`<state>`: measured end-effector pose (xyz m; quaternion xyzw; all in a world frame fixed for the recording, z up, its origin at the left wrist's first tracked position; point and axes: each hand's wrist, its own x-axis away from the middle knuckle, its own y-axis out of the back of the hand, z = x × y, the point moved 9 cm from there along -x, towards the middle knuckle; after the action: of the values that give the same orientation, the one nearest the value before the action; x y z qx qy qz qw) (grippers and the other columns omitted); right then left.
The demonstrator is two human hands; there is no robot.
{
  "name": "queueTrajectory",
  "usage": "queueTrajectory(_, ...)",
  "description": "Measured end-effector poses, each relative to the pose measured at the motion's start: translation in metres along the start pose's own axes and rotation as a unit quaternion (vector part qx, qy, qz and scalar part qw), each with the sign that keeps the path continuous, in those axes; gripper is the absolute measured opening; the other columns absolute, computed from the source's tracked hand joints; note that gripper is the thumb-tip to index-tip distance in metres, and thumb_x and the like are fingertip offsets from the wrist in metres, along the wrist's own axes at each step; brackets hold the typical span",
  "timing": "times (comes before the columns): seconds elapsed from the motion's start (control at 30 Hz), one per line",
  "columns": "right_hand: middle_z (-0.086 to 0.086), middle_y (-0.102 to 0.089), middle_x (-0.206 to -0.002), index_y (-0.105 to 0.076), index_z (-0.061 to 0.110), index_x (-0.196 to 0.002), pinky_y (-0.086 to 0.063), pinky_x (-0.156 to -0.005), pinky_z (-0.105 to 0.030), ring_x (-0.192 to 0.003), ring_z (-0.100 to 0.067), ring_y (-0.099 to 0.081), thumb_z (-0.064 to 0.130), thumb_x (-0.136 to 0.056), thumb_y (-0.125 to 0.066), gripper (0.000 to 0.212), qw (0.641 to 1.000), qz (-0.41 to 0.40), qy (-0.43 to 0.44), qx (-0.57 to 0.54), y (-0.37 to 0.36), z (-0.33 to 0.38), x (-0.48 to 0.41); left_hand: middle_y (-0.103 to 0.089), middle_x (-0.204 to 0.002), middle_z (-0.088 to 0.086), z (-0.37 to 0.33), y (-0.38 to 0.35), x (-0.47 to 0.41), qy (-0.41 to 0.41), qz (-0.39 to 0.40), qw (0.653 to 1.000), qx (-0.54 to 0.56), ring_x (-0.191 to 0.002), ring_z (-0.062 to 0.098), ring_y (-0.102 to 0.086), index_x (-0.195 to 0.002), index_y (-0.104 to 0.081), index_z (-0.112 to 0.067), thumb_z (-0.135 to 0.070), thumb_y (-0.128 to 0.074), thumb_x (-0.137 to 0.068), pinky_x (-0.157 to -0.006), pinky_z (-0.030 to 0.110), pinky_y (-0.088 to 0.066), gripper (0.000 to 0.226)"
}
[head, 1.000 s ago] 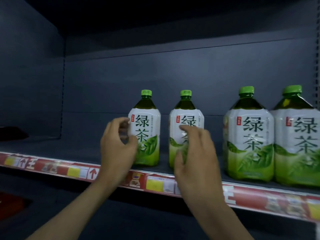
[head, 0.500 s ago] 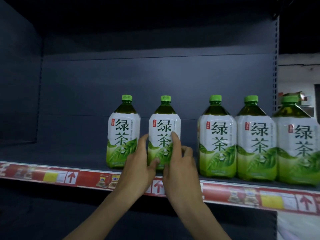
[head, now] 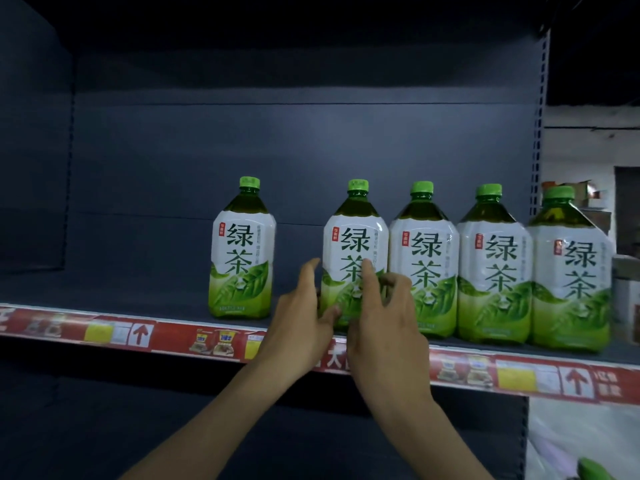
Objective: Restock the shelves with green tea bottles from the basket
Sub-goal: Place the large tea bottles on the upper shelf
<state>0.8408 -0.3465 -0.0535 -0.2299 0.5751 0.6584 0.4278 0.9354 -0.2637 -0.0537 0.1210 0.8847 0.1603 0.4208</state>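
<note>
The left hand (head: 300, 318) and the right hand (head: 385, 329) touch the second bottle (head: 353, 237) from the left with spread, loose fingers. It stands upright on the shelf (head: 138, 292).

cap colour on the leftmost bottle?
Bright green cap on the leftmost bottle; head view, the only one.

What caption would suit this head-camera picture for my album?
Left hand and right hand touch the second bottle from left, of five on the shelf.
</note>
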Motion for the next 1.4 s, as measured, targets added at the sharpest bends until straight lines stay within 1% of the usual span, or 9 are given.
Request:
queueTrajectory(0.1,-0.008,-0.033,-0.132,-0.032,0.023,-0.146,-0.049,-0.059,-0.029,-0.115,-0.027,-0.048,0.01,-0.078,-0.066,0.077,0.999,-0.028,0.017,-0.035,0.0,0.014,0.001,-0.06,-0.108,-0.011,0.002,0.035,0.006,0.002,-0.059,0.998,-0.018,-0.093,0.0,-0.061,-0.14,-0.037,-0.029,-0.018,-0.063,-0.092,-0.072,0.009,-0.048,0.056)
queueTrajectory(0.2,-0.006,-0.035,-0.13,-0.036,0.024,-0.144,-0.055,-0.068,-0.034,-0.111,-0.024,-0.05,0.012,-0.081,-0.065,0.07,0.993,-0.041,0.078,-0.075,-0.008,0.046,0.002,-0.055,-0.11,-0.003,0.006,0.102,0.017,-0.028,-0.205,0.974,-0.087,-0.093,0.008,-0.056,-0.13,-0.047,-0.022,-0.01,-0.064,-0.089,-0.082,0.024,-0.048,0.046)
queueTrajectory(0.27,-0.004,-0.028,-0.138,-0.028,0.028,-0.147,-0.053,-0.082,-0.033,-0.118,-0.022,-0.047,0.015,-0.087,-0.061,0.07,0.988,-0.012,0.096,-0.119,-0.023,0.068,-0.004,-0.046,-0.117,0.0,0.025,0.134,0.016,-0.002,-0.237,0.964,-0.118,-0.105,0.013,-0.05,-0.132,-0.044,-0.02,-0.01,-0.066,-0.087,-0.087,0.027,-0.04,0.052)
queueTrajectory(0.4,-0.011,-0.017,-0.151,-0.014,0.03,-0.151,-0.048,-0.091,-0.035,-0.123,-0.031,-0.048,0.012,-0.09,-0.061,0.079,0.978,0.064,0.069,-0.185,-0.058,0.097,-0.024,-0.048,-0.132,0.004,0.075,0.138,0.006,0.13,-0.106,0.985,-0.049,-0.119,0.02,-0.052,-0.146,-0.025,-0.028,-0.025,-0.066,-0.09,-0.096,0.036,-0.041,0.069)
queueTrajectory(0.47,-0.012,-0.022,-0.149,-0.01,0.031,-0.153,-0.048,-0.091,-0.036,-0.12,-0.032,-0.052,0.009,-0.091,-0.059,0.082,0.972,0.084,0.066,-0.207,-0.069,0.107,-0.029,-0.055,-0.132,0.0,0.082,0.125,0.005,0.138,-0.038,0.989,-0.025,-0.113,0.016,-0.057,-0.146,-0.023,-0.03,-0.025,-0.064,-0.092,-0.091,0.034,-0.044,0.068)
queueTrajectory(0.67,-0.009,-0.036,-0.134,-0.003,0.031,-0.155,-0.051,-0.088,-0.034,-0.109,-0.026,-0.055,0.005,-0.088,-0.062,0.092,0.979,0.058,0.078,-0.178,-0.071,0.107,-0.027,-0.064,-0.115,-0.003,0.079,0.117,0.002,0.097,-0.026,0.994,-0.033,-0.099,0.009,-0.063,-0.141,-0.032,-0.029,-0.02,-0.065,-0.091,-0.081,0.027,-0.049,0.06)
queueTrajectory(0.77,-0.008,-0.032,-0.134,0.003,0.032,-0.154,-0.053,-0.082,-0.037,-0.112,-0.024,-0.048,0.009,-0.088,-0.064,0.097,0.988,0.043,0.094,-0.117,-0.059,0.099,-0.021,-0.065,-0.117,-0.002,0.079,0.108,0.003,0.096,-0.009,0.995,0.004,-0.103,0.008,-0.064,-0.139,-0.033,-0.032,-0.02,-0.065,-0.092,-0.093,0.035,-0.051,0.058)
queueTrajectory(1.03,-0.011,-0.059,-0.107,-0.045,0.015,-0.144,-0.047,-0.067,-0.04,-0.091,-0.029,-0.057,0.017,-0.061,-0.085,0.093,0.99,-0.102,0.079,0.049,-0.023,0.07,-0.011,-0.063,-0.12,-0.004,0.057,0.074,0.001,0.073,0.034,0.997,0.008,-0.108,0.009,-0.061,-0.141,-0.029,-0.033,-0.024,-0.061,-0.094,-0.098,0.037,-0.048,0.057)
queueTrajectory(1.4,-0.005,-0.051,-0.123,-0.049,0.031,-0.137,-0.041,-0.071,-0.044,-0.103,-0.029,-0.05,0.033,-0.064,-0.084,0.081,0.988,-0.116,0.062,0.083,-0.019,0.049,-0.016,-0.059,-0.128,-0.004,0.05,0.059,-0.004,0.09,0.045,0.993,-0.065,-0.112,0.017,-0.058,-0.143,-0.022,-0.031,-0.026,-0.053,-0.098,-0.092,0.035,-0.046,0.055)
